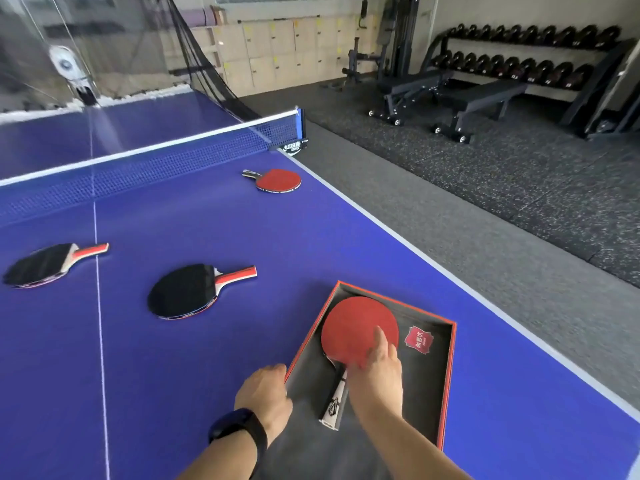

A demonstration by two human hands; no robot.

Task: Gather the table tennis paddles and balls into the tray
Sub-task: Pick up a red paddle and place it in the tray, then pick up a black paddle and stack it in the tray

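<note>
A shallow black tray (445,372) with an orange-red rim lies on the blue table near its right edge. Inside it rests a red-faced paddle (353,325), handle toward me. My right hand (379,379) lies over the paddle's neck, fingers on the red rubber. My left hand (265,393) grips the tray's left rim. Three more paddles lie on the table: a black-faced one (183,291) in the middle, another black-faced one (38,265) at far left, and a red-faced one (278,179) near the net. No balls are visible.
The net (145,164) crosses the table ahead, its post (300,128) at the right edge. A ball-catch net and ball machine (69,67) stand at the far end. Beyond the table's right edge lies gym floor with benches (478,98) and a dumbbell rack (526,53).
</note>
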